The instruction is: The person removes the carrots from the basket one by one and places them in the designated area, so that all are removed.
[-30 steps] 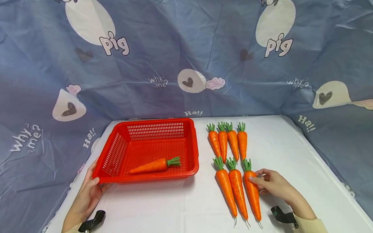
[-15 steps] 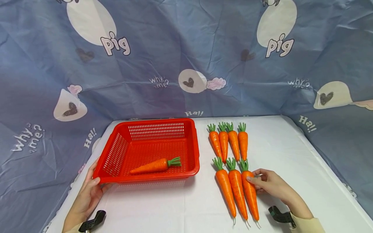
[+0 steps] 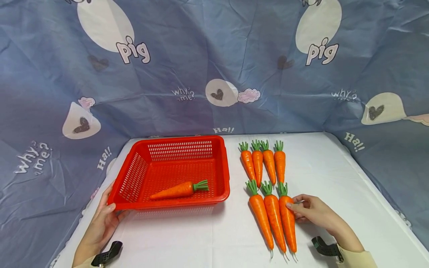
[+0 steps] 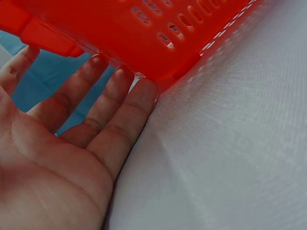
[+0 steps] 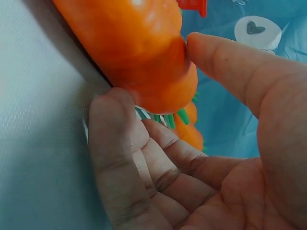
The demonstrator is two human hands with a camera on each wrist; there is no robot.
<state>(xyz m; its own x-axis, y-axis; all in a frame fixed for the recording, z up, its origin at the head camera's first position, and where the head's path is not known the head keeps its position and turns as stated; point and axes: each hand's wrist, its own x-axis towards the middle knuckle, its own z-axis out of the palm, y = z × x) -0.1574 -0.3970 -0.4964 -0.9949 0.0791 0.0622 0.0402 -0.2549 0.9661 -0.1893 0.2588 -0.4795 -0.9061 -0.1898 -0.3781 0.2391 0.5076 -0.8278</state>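
In the head view, my right hand point(image 3: 311, 210) holds the rightmost carrot point(image 3: 287, 219) of the near row, thumb on top and fingers at its right side. Close beside it lie a middle carrot point(image 3: 275, 219) and a left carrot point(image 3: 261, 219), green tops pointing away. The right wrist view has the thumb and a fingertip on either side of the orange carrot body point(image 5: 139, 52). My left hand point(image 3: 102, 223) holds the near left corner of a red plastic basket point(image 3: 167, 204), thumb on the rim. Its other fingertips touch the basket wall point(image 4: 120, 33) from outside. One carrot point(image 3: 177, 190) lies inside the basket.
Behind the near row, several more carrots point(image 3: 269, 166) lie in a far row, tips toward me. A white cloth point(image 3: 187, 242) covers the table. A blue printed curtain point(image 3: 181, 67) hangs along the back and sides.
The rightmost near carrot has slid left against its neighbour, then its top has shifted slightly right and its tip left. My right hand has moved with it. The left hand and basket stay put.
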